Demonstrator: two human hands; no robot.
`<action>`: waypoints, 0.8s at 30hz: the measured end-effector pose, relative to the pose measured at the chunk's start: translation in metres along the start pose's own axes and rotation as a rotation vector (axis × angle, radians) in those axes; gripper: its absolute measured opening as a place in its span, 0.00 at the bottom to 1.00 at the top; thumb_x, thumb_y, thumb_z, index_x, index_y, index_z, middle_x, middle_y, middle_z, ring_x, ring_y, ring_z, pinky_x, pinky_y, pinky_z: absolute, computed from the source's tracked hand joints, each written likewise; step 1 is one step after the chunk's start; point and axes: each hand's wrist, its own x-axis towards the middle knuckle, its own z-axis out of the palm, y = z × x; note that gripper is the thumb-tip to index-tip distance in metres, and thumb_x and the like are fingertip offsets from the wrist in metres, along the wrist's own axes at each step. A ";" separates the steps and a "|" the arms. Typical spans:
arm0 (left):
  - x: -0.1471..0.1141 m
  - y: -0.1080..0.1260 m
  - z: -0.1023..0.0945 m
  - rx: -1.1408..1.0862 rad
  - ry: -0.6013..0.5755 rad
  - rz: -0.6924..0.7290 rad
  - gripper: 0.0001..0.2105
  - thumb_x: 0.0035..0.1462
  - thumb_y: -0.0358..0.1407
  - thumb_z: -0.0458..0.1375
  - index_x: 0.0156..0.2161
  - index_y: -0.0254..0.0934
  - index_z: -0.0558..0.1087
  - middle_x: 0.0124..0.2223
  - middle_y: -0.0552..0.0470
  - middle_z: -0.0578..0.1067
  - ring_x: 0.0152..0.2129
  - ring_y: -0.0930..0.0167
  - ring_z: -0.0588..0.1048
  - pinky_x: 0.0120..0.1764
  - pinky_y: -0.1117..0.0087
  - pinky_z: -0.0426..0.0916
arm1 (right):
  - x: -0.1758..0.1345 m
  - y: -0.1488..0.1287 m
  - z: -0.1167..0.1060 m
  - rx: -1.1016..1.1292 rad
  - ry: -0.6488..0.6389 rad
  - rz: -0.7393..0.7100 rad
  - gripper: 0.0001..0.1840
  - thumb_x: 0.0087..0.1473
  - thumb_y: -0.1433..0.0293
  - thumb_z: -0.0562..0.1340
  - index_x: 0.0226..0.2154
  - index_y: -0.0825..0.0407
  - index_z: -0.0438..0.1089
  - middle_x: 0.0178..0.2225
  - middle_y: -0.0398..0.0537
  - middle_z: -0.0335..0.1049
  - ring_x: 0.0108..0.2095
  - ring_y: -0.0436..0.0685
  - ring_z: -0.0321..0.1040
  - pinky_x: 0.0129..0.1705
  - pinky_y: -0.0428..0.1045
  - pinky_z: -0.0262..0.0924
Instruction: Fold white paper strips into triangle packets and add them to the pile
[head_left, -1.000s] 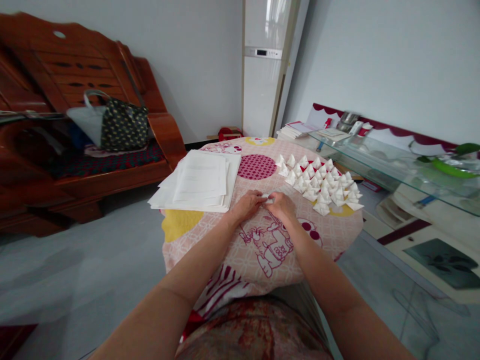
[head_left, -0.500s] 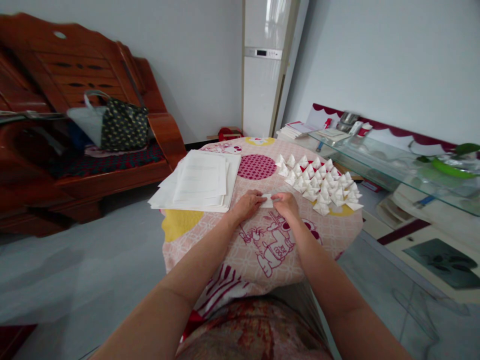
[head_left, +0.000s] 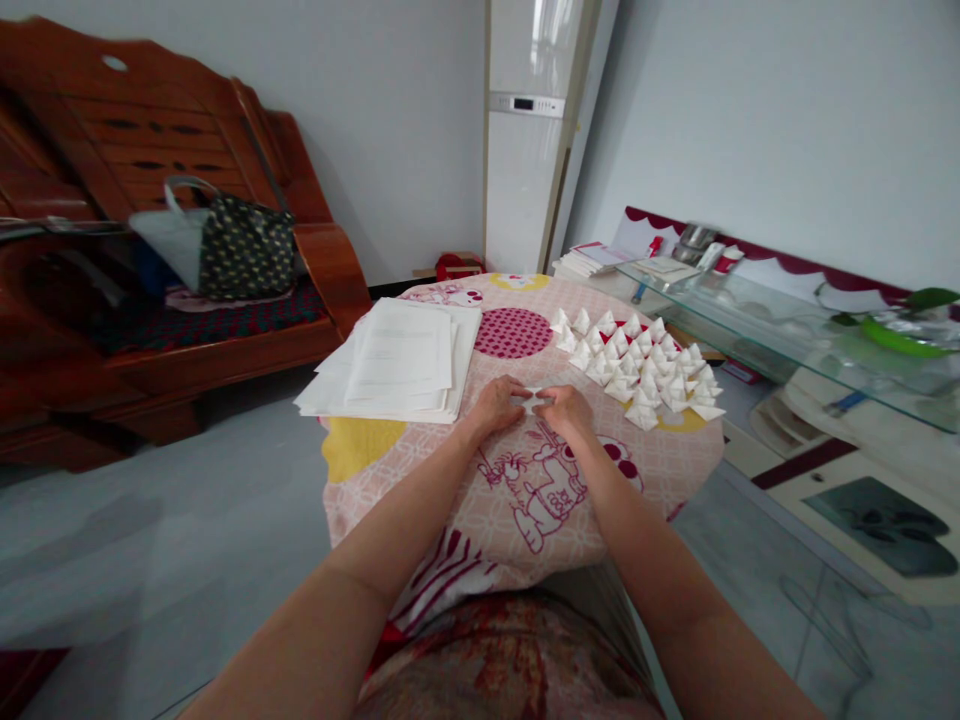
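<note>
Between my two hands, at the middle of the table, is a small piece of white paper (head_left: 532, 400), mostly covered by fingers. My left hand (head_left: 498, 404) grips its left side with the fingers closed. At the right side, my right hand (head_left: 564, 410) pinches the paper with thumb and fingertips. Its exact folds are too small to make out. Beyond my right hand stand rows of several folded white paper boats (head_left: 637, 360), pointed at the top. Left of my left hand lies a stack of white paper sheets (head_left: 401, 355), some faintly printed.
A pink patterned cloth (head_left: 450, 510) covers the round table. To the right runs a glass-topped cabinet (head_left: 795, 345) with cups and a green bowl (head_left: 907, 335). A wooden sofa (head_left: 180, 120) with a dark patterned bag (head_left: 251, 250) stands left. A tall white air conditioner (head_left: 523, 180) fills the corner.
My fingers have shifted on the small paper, and my right hand has moved slightly left. Less of the paper shows now. The boats and the stack have stayed put.
</note>
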 end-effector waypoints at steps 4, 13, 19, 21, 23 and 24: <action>0.002 -0.010 -0.002 -0.051 -0.034 -0.012 0.25 0.46 0.24 0.59 0.49 0.41 0.84 0.57 0.48 0.79 0.52 0.62 0.78 0.60 0.61 0.72 | 0.001 0.000 0.000 -0.017 0.005 0.019 0.18 0.56 0.65 0.68 0.50 0.45 0.81 0.49 0.51 0.82 0.51 0.61 0.77 0.50 0.49 0.66; 0.005 -0.038 -0.015 -0.156 -0.185 0.143 0.32 0.40 0.21 0.53 0.51 0.39 0.82 0.62 0.47 0.76 0.56 0.62 0.76 0.59 0.60 0.71 | 0.002 0.001 0.001 -0.003 -0.006 0.027 0.19 0.56 0.66 0.68 0.52 0.46 0.81 0.49 0.51 0.82 0.50 0.60 0.77 0.50 0.49 0.66; 0.000 -0.042 -0.011 -0.209 -0.113 0.172 0.32 0.39 0.18 0.51 0.50 0.35 0.82 0.59 0.45 0.78 0.55 0.63 0.77 0.59 0.60 0.72 | 0.004 0.010 0.003 0.060 -0.003 0.023 0.22 0.55 0.67 0.69 0.53 0.47 0.80 0.45 0.49 0.83 0.43 0.58 0.78 0.46 0.48 0.66; -0.003 -0.037 -0.009 -0.229 -0.049 0.132 0.31 0.42 0.17 0.50 0.51 0.34 0.81 0.56 0.44 0.80 0.52 0.64 0.78 0.58 0.60 0.73 | 0.005 0.013 0.004 0.095 -0.018 0.027 0.24 0.56 0.68 0.68 0.56 0.48 0.78 0.43 0.49 0.83 0.41 0.57 0.78 0.44 0.47 0.67; -0.006 -0.031 -0.008 -0.211 0.008 0.111 0.29 0.47 0.19 0.51 0.52 0.34 0.80 0.55 0.45 0.80 0.52 0.64 0.78 0.58 0.59 0.73 | 0.006 0.016 0.004 0.097 -0.025 0.025 0.23 0.58 0.68 0.65 0.56 0.50 0.78 0.41 0.49 0.83 0.40 0.57 0.78 0.42 0.47 0.67; -0.007 -0.028 -0.009 -0.194 0.031 0.109 0.27 0.50 0.20 0.52 0.53 0.35 0.79 0.57 0.44 0.80 0.54 0.64 0.77 0.59 0.58 0.72 | 0.007 0.017 0.004 0.086 -0.019 0.014 0.21 0.59 0.69 0.64 0.54 0.51 0.79 0.40 0.50 0.83 0.40 0.57 0.78 0.42 0.47 0.66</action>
